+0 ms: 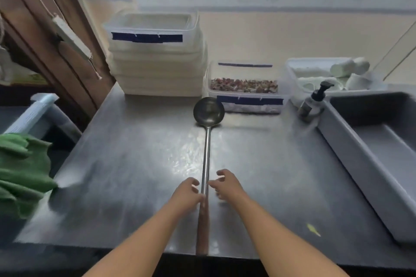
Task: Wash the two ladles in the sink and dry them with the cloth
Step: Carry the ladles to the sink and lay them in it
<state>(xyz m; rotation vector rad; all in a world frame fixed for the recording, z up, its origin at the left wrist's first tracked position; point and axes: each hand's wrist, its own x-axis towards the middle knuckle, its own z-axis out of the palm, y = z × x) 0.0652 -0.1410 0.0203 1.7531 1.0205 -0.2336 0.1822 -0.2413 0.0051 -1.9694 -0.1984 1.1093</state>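
ladle point(206, 155): lay flat on the steel counter point(126, 164), about mid-width; only one ladle in view.
long axis: ran from near edge to far edge; bowl at the far end, just short of the clear tub of mixed bits point(244, 86); brown handle end reached the near edge.
left hand point(188, 193): fingers curled loosely, touching or just about touching the handle's left side where metal met the brown grip; motion blur, so grip likely not closed.
right hand point(225, 184): fingers spread and bent, holding nothing, just right of the shaft, small gap visible.
nearer hand: left, marginally; both flanked the same stretch of handle.
sink point(360, 148): grey basin along the counter's right edge, well apart from the ladle; pump bottle point(313, 102) at its far-left corner.
cloth point(24, 168): green, bunched off the counter's left edge.
next move, judged: close on handle, lift, carry right to the sink.
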